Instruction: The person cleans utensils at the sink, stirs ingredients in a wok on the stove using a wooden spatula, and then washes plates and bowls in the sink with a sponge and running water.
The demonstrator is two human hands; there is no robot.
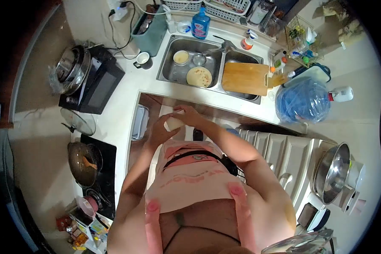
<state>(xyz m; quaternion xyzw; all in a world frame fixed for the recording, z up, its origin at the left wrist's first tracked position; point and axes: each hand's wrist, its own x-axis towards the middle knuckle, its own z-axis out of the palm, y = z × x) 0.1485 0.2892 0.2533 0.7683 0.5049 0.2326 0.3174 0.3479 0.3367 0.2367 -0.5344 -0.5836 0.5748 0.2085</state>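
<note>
Far side of white surface (108,122) occupied by double sink (219,75); right end blocked by large blue bottle (302,103). Right basin (248,97) mostly covered by cutting board (244,78). Near of sink, pale object (174,123), unidentified, held between left hand (158,131) and right hand (189,115), fingers (180,109) curled partway round it.

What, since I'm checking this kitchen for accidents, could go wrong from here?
The pale item between the left hand and right hand is away from the counter, so a slip could mean a drop.
The wooden cutting board lies across the right sink basin and might slide or tip if pressed.
The metal pots stacked on the microwave could topple if bumped.
</note>
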